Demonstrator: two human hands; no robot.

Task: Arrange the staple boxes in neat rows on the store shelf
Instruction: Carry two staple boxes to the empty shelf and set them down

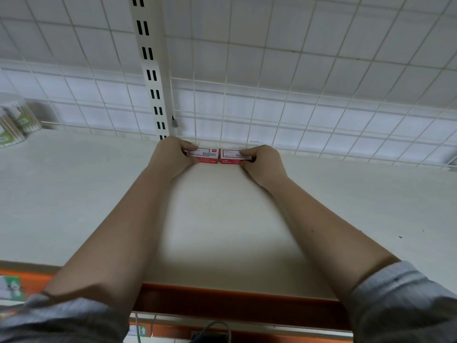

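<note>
Two red staple boxes sit side by side at the back of the shelf [99, 194], just right of the slotted post [150, 70]: the left box [206, 155] and the right box [231, 155] nearly touch. The left hand [170, 157] grips the left box and the right hand [262, 160] grips the right box. Judging by the bare shelf, the row is only begun; no further boxes show.

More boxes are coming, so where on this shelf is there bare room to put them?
Nearly everywhere. The shelf is bare from the two staple boxes forward to its orange front edge, and out to the right along the wire grid. Left is bare up to the cotton swab tubs. Only the back centre is taken, where left hand and right hand grip the boxes.
</note>
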